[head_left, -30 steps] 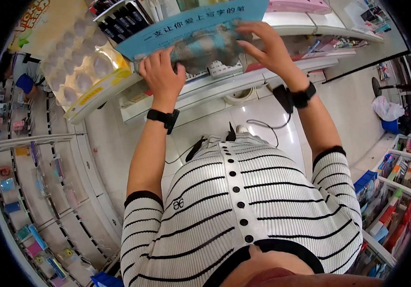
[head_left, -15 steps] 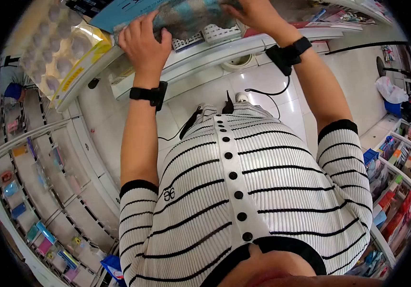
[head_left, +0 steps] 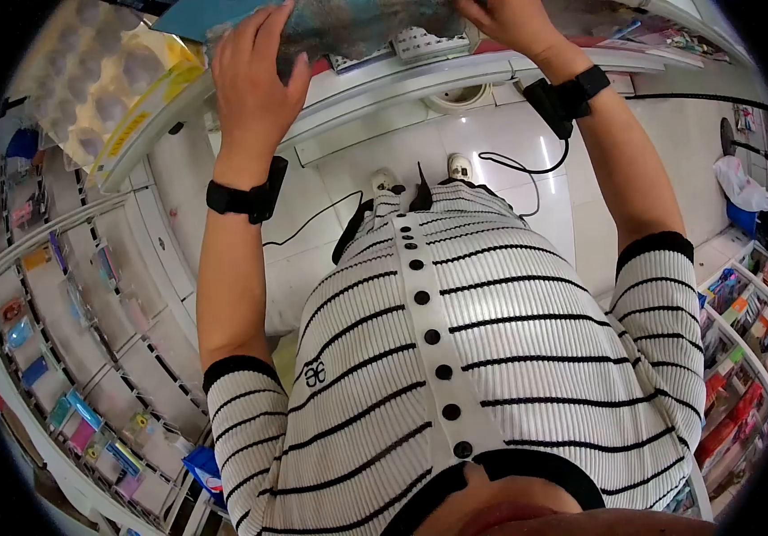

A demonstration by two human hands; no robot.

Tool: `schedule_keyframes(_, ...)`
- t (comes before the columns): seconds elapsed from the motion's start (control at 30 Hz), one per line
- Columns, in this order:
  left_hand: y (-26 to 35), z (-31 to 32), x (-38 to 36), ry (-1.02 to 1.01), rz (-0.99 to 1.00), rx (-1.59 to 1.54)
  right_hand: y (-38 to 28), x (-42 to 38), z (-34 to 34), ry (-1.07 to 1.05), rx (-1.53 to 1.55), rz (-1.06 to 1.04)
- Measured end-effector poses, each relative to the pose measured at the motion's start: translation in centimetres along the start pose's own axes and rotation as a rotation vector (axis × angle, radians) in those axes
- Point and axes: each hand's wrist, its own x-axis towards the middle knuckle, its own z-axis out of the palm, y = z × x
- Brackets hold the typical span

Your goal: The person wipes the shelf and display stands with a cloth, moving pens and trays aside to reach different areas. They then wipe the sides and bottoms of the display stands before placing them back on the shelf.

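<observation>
A grey-and-blue cloth (head_left: 357, 31) with a fuzzy, worn look stretches along the top edge of the view, between my hands. My left hand (head_left: 254, 80) rests on its left end, fingers stretched out and thumb apart. At the cloth's right end, my right hand (head_left: 513, 25) has its fingers bent against the edge and seems to grip it; part of it is cut off by the frame. Under the cloth, a white card or box with rows of small dark marks (head_left: 428, 43) shows. A blue panel (head_left: 196, 18) lies behind my left fingertips.
A pale tray with round bulges (head_left: 102, 89) and yellow-edged packaging stands at the left. The white shelf edge (head_left: 384, 94) runs in front of me. Racks with small packets (head_left: 80, 411) stand left, more goods (head_left: 741, 357) right. Thin cables (head_left: 527, 165) hang from my wristbands.
Both hands and the cloth have shifted up toward the top edge of the view. My left hand sits slightly further left, my right hand further right, and more floor shows below the shelf.
</observation>
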Motion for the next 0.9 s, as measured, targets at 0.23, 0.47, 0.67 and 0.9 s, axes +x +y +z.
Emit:
schedule_keyframes(0.23,-1.0,1.3,0.6,0.131,-0.011,-0.016,-0.1,0.0,1.9,0.169,-0.092,0.015)
schedule_keyframes(0.47,-1.3,1.3,0.7,0.159,-0.076,0.075,-0.5,0.0,0.5,0.103,-0.096,-0.016)
schedule_keyframes(0.67,-0.3,0.9,1.7,0.140,-0.089,0.132,0.1,-0.4,0.5,0.080,-0.182,-0.018)
schedule_keyframes(0.9,1.6,1.7,2.8,0.129,-0.133,0.099,1.9,-1.2,-0.5,0.064,-0.174,-0.018)
